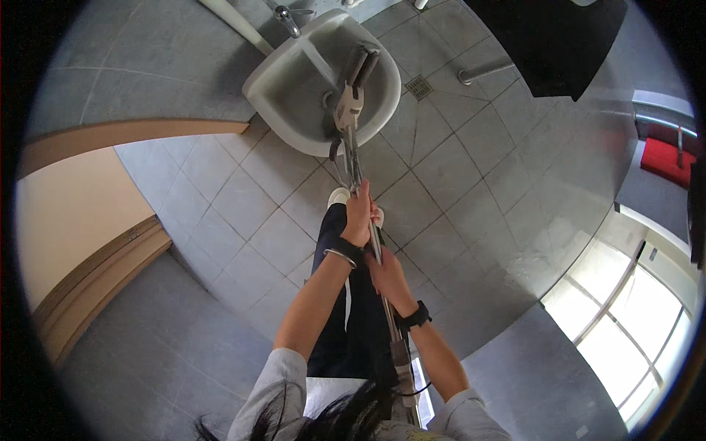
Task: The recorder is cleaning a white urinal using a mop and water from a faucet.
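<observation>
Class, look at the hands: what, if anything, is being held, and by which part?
A mop, gripped by its metal pole: left hand nearer the mop head, right hand just behind.

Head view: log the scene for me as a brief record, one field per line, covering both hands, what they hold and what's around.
Left hand: closed around the mop pole, nearer the sink; the hand has a dark band and a bracelet at its wrist
Right hand: closed on the same pole, lower in the picture; the hand has a black band at its wrist
Mop head: over the sink bowl; contact unclear
Sink: pale, beneath a metal tap
Floor: grey tiles, with a square drain right of the sink
</observation>
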Motion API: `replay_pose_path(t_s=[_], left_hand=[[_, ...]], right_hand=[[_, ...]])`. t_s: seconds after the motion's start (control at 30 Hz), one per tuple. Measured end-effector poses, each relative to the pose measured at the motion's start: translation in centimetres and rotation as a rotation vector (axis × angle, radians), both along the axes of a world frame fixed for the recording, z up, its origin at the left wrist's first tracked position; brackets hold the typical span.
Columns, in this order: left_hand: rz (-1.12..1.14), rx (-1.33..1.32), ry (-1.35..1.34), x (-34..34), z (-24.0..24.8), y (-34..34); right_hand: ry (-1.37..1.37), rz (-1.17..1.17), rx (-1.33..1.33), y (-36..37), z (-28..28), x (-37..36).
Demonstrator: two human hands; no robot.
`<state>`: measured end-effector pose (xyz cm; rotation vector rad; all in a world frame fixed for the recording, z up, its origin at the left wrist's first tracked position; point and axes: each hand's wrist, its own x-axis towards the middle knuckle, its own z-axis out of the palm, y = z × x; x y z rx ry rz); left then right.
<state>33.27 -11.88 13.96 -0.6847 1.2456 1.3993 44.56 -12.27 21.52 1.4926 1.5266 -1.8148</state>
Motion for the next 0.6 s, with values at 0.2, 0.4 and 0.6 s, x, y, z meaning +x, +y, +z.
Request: replay_pose_path(t_s=[0.2, 0.4, 0.6], left_hand=[[0.005, 0.060, -0.037, 0.6, 0.8, -0.2], [0.110, 0.173, -0.120, 0.1, 0.6, 0.1], [0.206, 0.271, -0.158, 0.6, -0.1, -1.2]], right_hand=[[0.144, 0.005, 0.204, -1.2, -1.0, 1.6], [0.101, 0.176, 0.396, 0.3, 0.7, 0.6], [0.079, 0.299, 0.450, -0.1, 0.1, 1.2]])
